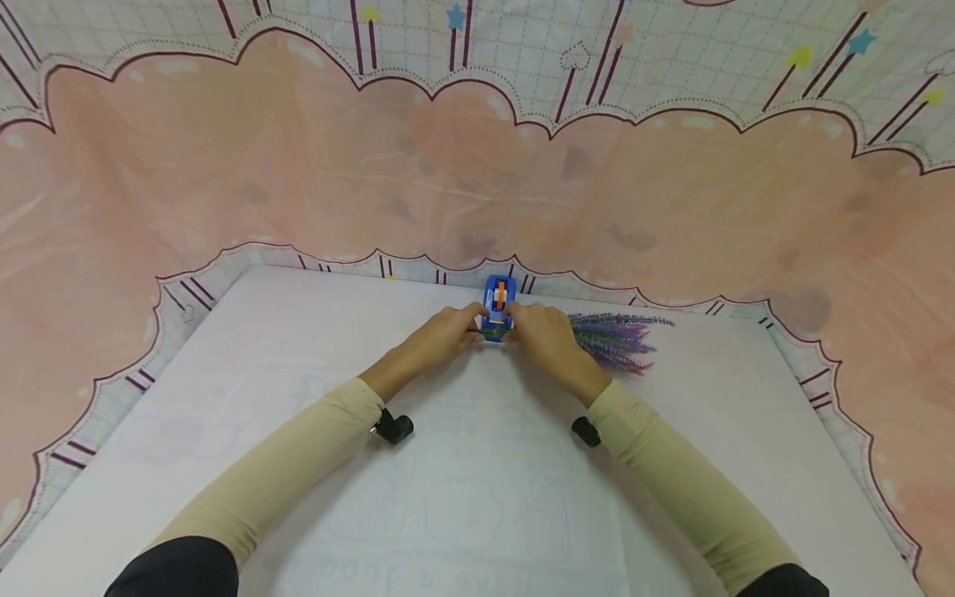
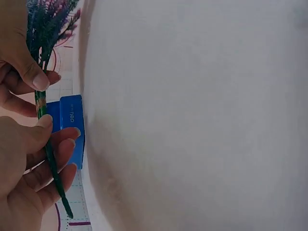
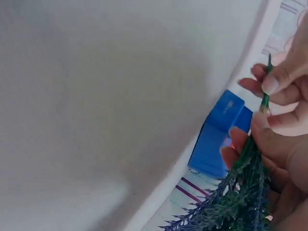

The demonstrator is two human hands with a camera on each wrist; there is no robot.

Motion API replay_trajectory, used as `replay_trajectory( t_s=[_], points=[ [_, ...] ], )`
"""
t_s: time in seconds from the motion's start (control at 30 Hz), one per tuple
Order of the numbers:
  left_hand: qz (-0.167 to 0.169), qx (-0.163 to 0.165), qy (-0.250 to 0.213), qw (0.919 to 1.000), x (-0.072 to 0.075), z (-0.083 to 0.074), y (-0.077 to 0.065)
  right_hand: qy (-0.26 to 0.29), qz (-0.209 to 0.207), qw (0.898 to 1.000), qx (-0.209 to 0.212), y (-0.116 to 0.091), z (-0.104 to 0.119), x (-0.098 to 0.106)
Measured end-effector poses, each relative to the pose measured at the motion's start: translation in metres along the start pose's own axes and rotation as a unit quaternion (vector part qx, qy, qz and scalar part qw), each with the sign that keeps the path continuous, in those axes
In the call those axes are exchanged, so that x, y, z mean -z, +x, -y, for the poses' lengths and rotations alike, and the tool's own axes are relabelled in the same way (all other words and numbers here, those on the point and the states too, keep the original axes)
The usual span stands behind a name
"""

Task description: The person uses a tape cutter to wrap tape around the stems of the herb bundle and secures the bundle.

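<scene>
An artificial lavender bunch (image 1: 615, 338) with purple and pink sprigs lies across both hands, its heads pointing right. My left hand (image 1: 448, 330) pinches the bare green stems (image 2: 57, 180) near their lower end between thumb and fingers. Closer to the flowers, my right hand (image 1: 548, 336) pinches the same stems. Between the two thumbs, a tan band (image 2: 40, 102) shows around the stems. Just behind the hands stands a blue tape dispenser (image 1: 499, 320) with an orange hub; neither hand clearly holds it. In the right wrist view, fingers of the right hand (image 3: 284, 154) partly cover the dispenser.
A white tabletop (image 1: 448, 497) spreads in front of the arms, and the dispenser stands by its far edge. Beyond that edge hangs a peach patterned cloth (image 1: 336, 166). Small black wrist devices (image 1: 394, 426) sit under both sleeves.
</scene>
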State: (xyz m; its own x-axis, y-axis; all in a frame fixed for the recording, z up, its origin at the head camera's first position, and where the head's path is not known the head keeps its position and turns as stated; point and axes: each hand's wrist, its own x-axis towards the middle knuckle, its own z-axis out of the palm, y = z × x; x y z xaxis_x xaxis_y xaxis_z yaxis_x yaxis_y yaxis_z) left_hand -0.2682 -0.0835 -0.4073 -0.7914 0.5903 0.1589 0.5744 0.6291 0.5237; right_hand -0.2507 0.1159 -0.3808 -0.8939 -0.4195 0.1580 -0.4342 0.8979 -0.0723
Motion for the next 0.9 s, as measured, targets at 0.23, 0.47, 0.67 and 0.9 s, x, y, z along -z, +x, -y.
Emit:
replay_trajectory(
  t_s=[0.23, 0.47, 0.67, 0.9],
  points=[
    [0.019, -0.015, 0.040, 0.9989, 0.0007, 0.0013, 0.0025, 0.053, 0.131, 0.989, -0.048, 0.0099, -0.0035, 0.0090],
    [0.017, -0.029, 0.054, 0.9980, 0.0004, 0.0018, 0.0030, 0.014, 0.066, 0.998, -0.008, 0.0079, -0.0049, 0.0065],
    [0.028, -0.008, 0.065, 0.9975, 0.0023, 0.0016, 0.0044, -0.009, 0.030, 0.999, 0.011, 0.0078, -0.0063, 0.0055],
    [0.024, -0.010, 0.075, 0.9968, 0.0019, 0.0041, 0.0084, 0.012, 0.045, 0.999, 0.011, 0.0112, -0.0088, 0.0035]
  ],
)
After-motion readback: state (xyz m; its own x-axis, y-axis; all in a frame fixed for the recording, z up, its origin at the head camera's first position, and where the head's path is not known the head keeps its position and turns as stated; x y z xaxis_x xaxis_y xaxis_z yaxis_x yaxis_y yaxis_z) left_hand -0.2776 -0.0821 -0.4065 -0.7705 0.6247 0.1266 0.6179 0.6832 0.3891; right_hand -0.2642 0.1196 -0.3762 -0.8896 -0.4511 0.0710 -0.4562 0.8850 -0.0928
